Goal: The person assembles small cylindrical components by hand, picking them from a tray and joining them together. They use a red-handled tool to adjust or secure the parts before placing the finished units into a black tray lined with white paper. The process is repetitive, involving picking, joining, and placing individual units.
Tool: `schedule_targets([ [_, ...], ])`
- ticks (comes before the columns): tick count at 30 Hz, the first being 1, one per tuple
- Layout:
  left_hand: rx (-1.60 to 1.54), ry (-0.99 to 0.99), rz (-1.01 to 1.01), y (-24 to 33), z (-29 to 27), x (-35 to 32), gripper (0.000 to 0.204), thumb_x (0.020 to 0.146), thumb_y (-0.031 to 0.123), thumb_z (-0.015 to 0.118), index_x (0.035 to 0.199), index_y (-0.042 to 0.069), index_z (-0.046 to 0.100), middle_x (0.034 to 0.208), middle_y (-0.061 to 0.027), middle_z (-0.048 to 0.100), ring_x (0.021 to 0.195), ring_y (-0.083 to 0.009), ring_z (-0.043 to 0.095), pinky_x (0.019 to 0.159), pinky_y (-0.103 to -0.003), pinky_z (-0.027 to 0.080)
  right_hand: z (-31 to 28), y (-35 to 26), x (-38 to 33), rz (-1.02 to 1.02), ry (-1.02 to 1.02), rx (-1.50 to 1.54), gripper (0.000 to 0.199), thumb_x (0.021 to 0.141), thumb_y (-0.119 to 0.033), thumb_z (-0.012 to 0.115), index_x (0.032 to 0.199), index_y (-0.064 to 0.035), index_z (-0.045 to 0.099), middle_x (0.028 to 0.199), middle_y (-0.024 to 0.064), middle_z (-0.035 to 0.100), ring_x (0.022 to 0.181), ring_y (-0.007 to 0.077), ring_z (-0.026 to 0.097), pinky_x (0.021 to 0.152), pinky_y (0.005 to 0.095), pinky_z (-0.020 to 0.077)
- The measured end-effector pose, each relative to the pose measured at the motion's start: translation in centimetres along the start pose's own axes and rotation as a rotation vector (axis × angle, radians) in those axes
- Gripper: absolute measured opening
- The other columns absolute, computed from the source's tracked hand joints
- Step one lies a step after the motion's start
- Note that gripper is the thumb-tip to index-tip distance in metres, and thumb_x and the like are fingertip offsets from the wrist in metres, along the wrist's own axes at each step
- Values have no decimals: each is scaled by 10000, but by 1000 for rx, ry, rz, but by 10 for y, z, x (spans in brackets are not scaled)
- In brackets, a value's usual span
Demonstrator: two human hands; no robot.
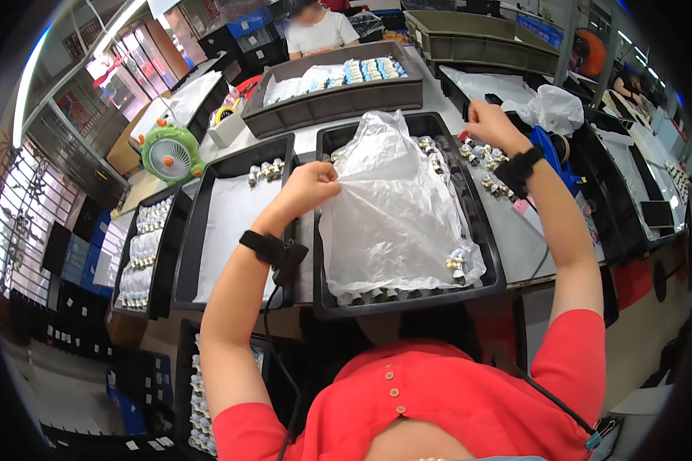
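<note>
Plastic sheet point(392, 207) between both hands.

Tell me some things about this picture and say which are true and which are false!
1. The left hand pinches the clear plastic sheet. True.
2. The plastic sheet lies over a round red bowl. False: it lies over a black tray of small metal parts.
3. A green fan stands to the left. True.
4. The right hand rests on the fan. False: it is raised at the tray's far right corner.
5. The person wears a blue top. False: it is red.
</note>
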State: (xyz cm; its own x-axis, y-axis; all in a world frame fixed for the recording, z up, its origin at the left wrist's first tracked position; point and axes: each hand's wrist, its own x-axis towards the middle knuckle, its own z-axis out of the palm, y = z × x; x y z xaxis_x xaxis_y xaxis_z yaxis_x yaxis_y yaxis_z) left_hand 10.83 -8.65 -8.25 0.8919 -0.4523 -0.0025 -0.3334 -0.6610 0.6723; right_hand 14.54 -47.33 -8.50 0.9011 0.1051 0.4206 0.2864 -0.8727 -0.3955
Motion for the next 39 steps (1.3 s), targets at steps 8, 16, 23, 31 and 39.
schedule_targets([
  [8, -231, -76, 12, 14, -7, -8, 154, 801, 126, 596, 902, 12, 611, 762, 17, 589, 708, -40, 507, 641, -187, 390, -16, -16, -49, 76, -256, 71, 409, 697, -213, 690, 1025, -2, 563, 920, 131, 615, 811, 239, 594, 736, 332, 476],
  [16, -155, 93, 261, 57, -18, -15, 181, 839, 130, 596, 970, 6, 586, 861, 3, 603, 766, -41, 543, 713, -202, 440, 28, -124, -71, -308, -510, 313, 924, 675, -304, 741, 1411, -102, 220, 1173, 174, 547, 968, 285, 555, 843, 351, 461],
  [23, 116, 570, 450, 84, -5, -23, 228, 804, 114, 607, 1014, 35, 568, 989, -46, 591, 925, -167, 585, 821, -294, 455, 61, -113, -45, -241, -498, 452, 413, 744, -186, 644, 1124, -38, 577, 871, 156, 652, 777, 251, 639, 713, 328, 502],
  [31, 244, 76, 756, 114, 94, -32, 351, 757, 69, 604, 1092, 30, 506, 1015, -142, 510, 913, -334, 551, 772, -388, 469, 37, -96, -28, 251, -244, 973, 256, 824, -210, 594, 974, -5, 629, 831, 26, 618, 658, 84, 557, 568, 231, 479],
  [39, 432, -299, 347, 38, 119, 29, 421, 732, 145, 651, 1134, 105, 532, 990, -193, 540, 899, -361, 564, 809, -423, 454, 17, -83, -49, 370, -144, 1058, 329, 826, -190, 605, 1076, 22, 568, 974, 69, 619, 813, 133, 607, 668, 266, 518],
])
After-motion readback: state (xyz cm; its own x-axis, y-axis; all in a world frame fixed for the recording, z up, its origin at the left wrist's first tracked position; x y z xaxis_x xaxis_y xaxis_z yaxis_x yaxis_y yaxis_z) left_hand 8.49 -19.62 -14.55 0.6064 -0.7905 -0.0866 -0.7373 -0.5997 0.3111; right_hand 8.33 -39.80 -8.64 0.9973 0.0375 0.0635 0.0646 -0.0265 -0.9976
